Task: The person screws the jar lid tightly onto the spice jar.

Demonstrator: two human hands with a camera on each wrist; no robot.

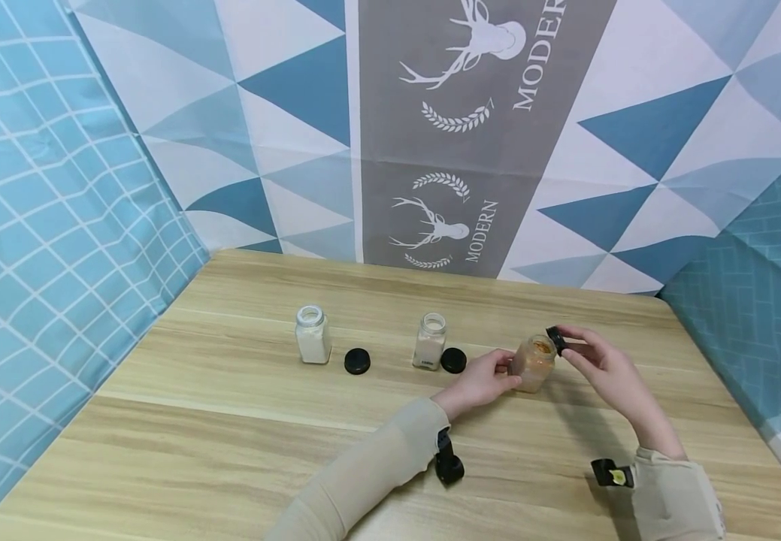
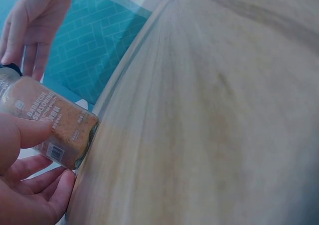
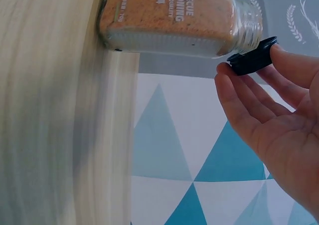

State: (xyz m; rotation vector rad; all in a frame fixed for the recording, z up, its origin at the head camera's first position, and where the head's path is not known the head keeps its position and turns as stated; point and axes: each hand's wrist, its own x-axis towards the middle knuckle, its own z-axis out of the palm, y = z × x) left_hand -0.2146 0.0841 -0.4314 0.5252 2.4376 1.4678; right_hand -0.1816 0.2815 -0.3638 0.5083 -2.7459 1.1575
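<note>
My left hand grips a clear seasoning jar around its side, thumb across the printed label. In the right wrist view the jar holds orange-brown seasoning, and its label reads barbecue seasoning. The jar's mouth is uncovered in the head view. Between thumb and fingers, my right hand pinches a black lid, tilted right beside the jar's rim. The left wrist view shows the jar leaning, with its base close to the tabletop.
An uncapped jar of white powder stands at left, a black lid to its right. Another uncapped jar with pale contents stands mid-table beside its black lid. Patterned cloth hangs behind the wooden table.
</note>
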